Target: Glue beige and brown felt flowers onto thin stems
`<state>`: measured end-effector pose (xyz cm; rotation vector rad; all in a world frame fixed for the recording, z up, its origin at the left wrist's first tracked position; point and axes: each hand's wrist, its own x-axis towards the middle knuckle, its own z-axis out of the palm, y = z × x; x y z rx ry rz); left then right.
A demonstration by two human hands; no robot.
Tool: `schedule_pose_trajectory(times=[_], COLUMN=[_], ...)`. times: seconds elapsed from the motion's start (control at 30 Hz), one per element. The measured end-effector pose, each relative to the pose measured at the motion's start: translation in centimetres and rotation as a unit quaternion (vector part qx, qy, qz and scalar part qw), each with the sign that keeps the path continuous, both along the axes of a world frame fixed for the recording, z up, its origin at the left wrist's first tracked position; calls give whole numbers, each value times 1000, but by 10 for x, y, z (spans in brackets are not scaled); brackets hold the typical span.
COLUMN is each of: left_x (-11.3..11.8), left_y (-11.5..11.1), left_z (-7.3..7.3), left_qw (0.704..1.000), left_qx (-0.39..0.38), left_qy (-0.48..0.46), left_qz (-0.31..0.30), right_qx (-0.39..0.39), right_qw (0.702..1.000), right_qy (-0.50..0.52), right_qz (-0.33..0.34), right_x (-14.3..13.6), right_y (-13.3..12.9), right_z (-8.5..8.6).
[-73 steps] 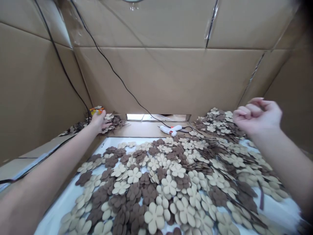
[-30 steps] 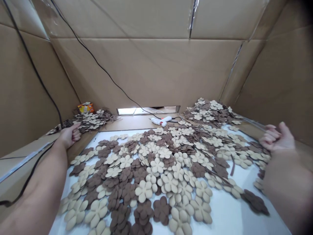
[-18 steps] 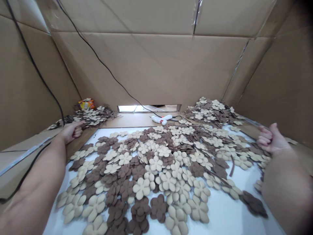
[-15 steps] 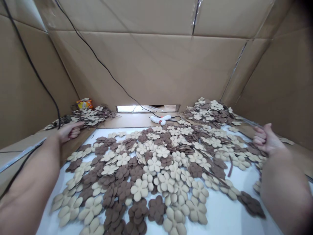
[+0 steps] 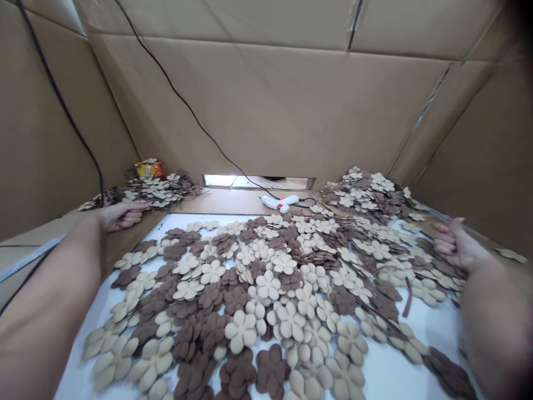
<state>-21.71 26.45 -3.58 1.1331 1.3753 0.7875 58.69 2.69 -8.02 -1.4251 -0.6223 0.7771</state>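
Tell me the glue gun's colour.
White, with small red parts; the glue gun shows best in the head view.

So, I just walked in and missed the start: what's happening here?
A person's left hand and right hand, fingers mostly curled, are at opposite sides of a white surface strewn with brown and beige flower shapes. The left is near a flower heap and an orange packet. I see nothing held in either. A white glue gun lies farther back.
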Motion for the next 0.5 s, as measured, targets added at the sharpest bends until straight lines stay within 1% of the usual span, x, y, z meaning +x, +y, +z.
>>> schedule_pose_trajectory(times=[0.1, 0.23, 0.33, 0.5], left_x=[-1, 0, 1, 1], left_y=[0, -3, -3, -3], left_z=[2, 5, 6, 3], left_qw=[1000, 999, 999, 998], left_qx=[-14, -23, -15, 20], left_qy=[-1, 6, 14, 43], left_qz=[-4, -25, -36, -34], right_qx=[-4, -10, -17, -28], right_qw=[1000, 999, 998, 998], right_qy=[14, 12, 8, 3], right_qz=[11, 40, 53, 60], right_x=[7, 8, 8, 9], right_y=[4, 10, 14, 15], right_z=[-4, -8, -8, -6])
